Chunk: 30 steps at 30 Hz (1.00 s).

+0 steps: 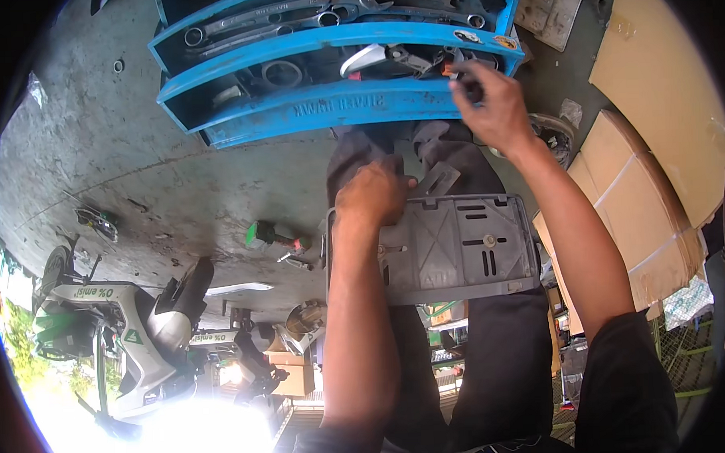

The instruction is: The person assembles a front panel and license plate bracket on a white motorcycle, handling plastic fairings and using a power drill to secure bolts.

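Observation:
A grey plastic plate [435,248] with slots and an X-shaped rib lies across my thighs. My left hand [371,196] is closed at its far left corner, gripping the edge there; the fingertips are hidden. Beside that hand, a flat dark tab [440,180] sticks out past the plate's far edge. My right hand [492,106] is over the near compartment of a blue metal toolbox [255,117], its thumb and fingers curled together. A small orange piece [447,69] shows at its fingertips, and something dark lies between the fingers, too unclear to name.
Several wrenches [275,18] fill the toolbox's far compartment. White-handled pliers [365,60] and a metal ring [282,73] lie in the near one. A green-and-black tool [268,234] rests on the floor to the left. White-framed vehicles [130,330] stand lower left; cardboard [629,209] stands at right.

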Motion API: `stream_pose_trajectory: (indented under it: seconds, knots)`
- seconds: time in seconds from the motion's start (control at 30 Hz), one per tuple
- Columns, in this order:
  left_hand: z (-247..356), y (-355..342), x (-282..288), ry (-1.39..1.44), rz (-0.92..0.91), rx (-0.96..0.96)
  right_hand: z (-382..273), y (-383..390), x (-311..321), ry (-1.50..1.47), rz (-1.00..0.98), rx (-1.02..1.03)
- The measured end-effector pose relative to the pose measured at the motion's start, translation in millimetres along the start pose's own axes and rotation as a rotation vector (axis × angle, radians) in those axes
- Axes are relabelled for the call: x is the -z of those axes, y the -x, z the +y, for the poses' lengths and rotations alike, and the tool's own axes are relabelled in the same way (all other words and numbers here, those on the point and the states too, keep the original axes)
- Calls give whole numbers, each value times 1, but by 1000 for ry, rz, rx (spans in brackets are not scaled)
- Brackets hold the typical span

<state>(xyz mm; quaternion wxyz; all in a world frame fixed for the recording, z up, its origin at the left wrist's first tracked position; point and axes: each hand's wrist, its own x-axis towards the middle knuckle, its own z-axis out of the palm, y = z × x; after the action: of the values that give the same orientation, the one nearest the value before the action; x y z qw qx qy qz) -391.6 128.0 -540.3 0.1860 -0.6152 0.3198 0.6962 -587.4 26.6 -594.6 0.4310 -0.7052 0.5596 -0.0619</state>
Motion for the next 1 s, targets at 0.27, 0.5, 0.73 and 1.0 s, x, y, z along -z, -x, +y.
stream_pose_trajectory:
  seconds: [0.27,0.5,0.73,1.0]
  knots:
    - [-10,-4,-24,-44,-28,13,-19,-20,-46,480,-151,-99]
    - [0,-1,-30,0,32,46,-16,-25,-62,511,-44,-130]
    - [-4,5,-22,90,-20,51,-21,2,-62,415,4,26]
    - [-12,3,-25,122,33,33,-55,0,-57,368,-28,67]
